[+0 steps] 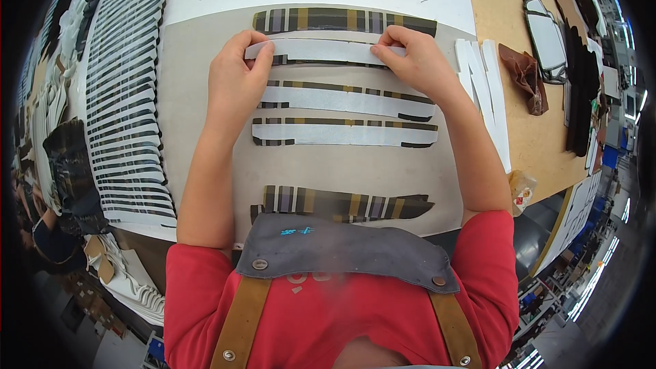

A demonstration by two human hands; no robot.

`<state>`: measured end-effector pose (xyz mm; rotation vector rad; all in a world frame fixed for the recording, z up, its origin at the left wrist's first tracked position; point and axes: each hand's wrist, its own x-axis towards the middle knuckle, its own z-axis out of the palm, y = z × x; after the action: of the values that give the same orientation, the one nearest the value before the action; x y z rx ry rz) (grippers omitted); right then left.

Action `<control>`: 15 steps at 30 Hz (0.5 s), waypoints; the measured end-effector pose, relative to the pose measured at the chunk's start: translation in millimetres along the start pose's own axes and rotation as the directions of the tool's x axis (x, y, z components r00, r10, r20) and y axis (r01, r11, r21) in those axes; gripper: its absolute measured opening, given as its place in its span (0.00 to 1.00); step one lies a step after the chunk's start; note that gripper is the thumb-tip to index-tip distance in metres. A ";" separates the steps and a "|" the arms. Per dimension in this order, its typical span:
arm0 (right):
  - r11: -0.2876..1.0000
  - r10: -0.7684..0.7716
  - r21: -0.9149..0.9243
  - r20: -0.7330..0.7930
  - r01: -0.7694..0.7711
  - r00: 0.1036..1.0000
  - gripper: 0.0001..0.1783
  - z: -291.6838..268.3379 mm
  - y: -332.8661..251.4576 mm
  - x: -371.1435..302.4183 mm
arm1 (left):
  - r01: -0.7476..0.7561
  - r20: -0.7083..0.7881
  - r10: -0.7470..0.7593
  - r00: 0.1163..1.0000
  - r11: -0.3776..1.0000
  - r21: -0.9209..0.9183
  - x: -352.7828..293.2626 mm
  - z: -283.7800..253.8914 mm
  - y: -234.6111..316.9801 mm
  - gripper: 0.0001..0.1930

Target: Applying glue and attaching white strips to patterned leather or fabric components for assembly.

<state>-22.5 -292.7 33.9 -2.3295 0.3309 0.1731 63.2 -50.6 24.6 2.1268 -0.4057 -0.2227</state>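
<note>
My left hand (239, 75) pinches the left end of a long white strip (321, 49) between thumb and fingers. At its other end, the fingers of my right hand (417, 60) are closed on the same strip. It lies over a striped dark fabric strip (328, 63), whose edge shows below it. Just beyond lies a bare striped fabric strip (318, 20). Nearer to me are two striped pieces backed with white, the upper backed strip (345, 101) and the lower backed strip (345, 134). Several striped fabric pieces (342, 201) lie by my apron (348, 249).
A long row of overlapping white-and-striped strips (130, 109) runs down the left. At right are loose white strips (486, 89), a crumpled brown piece (525, 80), a black-rimmed object (545, 37) and a small clear packet (522, 188) at the wooden table's (502, 0) edge.
</note>
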 end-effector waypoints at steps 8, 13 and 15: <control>0.997 -0.040 -0.061 -0.029 0.038 0.999 0.12 2.1 5.0 0.3 | -0.073 0.008 0.073 0.997 0.983 0.169 0.6 9.5 -1.5 0.06; 0.993 -0.102 -0.062 -0.065 0.098 0.993 0.10 3.2 9.3 -0.3 | -0.124 0.010 0.124 0.992 0.972 0.198 0.8 13.5 -6.7 0.07; 0.990 -0.124 -0.079 -0.065 0.118 0.990 0.09 3.3 9.3 -1.2 | -0.141 0.002 0.145 0.989 0.963 0.230 0.7 14.7 -7.0 0.08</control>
<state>-26.5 -296.4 25.6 -2.4263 0.2199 0.0451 60.7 -58.7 10.6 2.3114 -0.5990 -0.0796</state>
